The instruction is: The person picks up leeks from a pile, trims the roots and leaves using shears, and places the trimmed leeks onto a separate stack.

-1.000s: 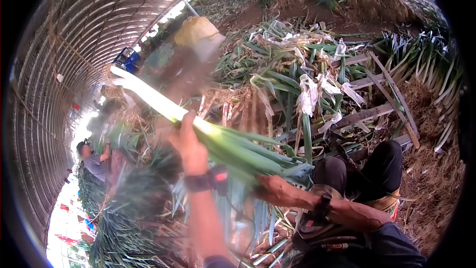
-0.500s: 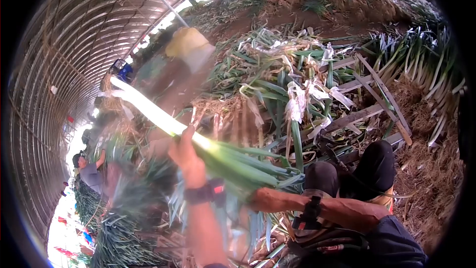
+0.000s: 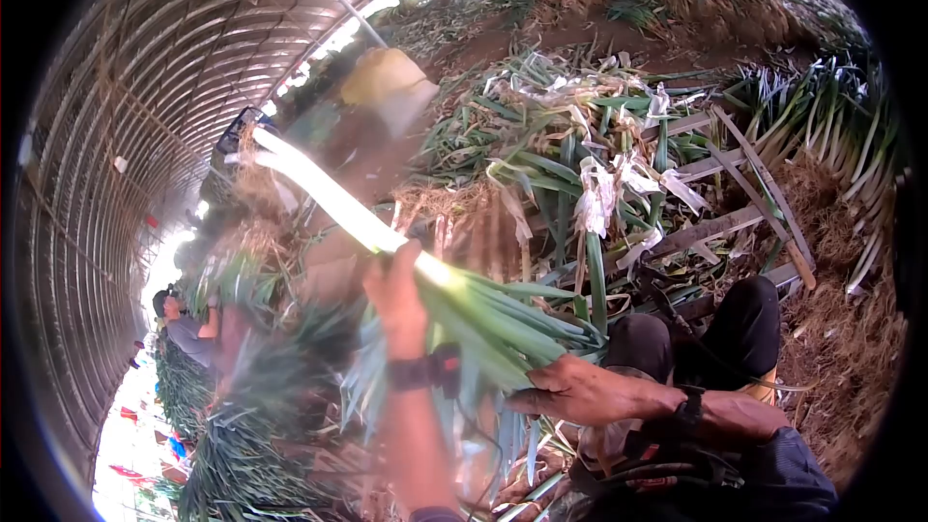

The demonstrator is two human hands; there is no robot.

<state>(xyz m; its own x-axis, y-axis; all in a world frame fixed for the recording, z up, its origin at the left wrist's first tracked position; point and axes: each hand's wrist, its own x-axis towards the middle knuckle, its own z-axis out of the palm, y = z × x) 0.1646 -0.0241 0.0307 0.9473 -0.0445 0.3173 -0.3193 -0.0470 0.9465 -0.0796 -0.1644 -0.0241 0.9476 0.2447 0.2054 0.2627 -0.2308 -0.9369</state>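
A bunch of long green onions [image 3: 333,195] lies diagonally across the middle, its white stems and roots at the upper left and its green leaves at the lower right. My left hand [image 3: 396,292], somewhat blurred, is wrapped round the stems where white turns green. Lower down, my right hand [image 3: 563,389] is closed on the leaves near their lower end; its fingertips are partly hidden. Both wrists wear dark bands.
A leafy heap [image 3: 541,174] with dry peelings lies ahead beside wooden slats [image 3: 715,222]. More onions with roots [image 3: 831,126] lie at the right. Another person [image 3: 188,333] is at the far left near green leaves [image 3: 242,454]. A yellowish container [image 3: 387,82] stands beyond.
The view has shifted, so the surroundings and the bunch appear farther right. My right hand, earlier mostly hidden by the leaves, has drawn back to the right and now shows.
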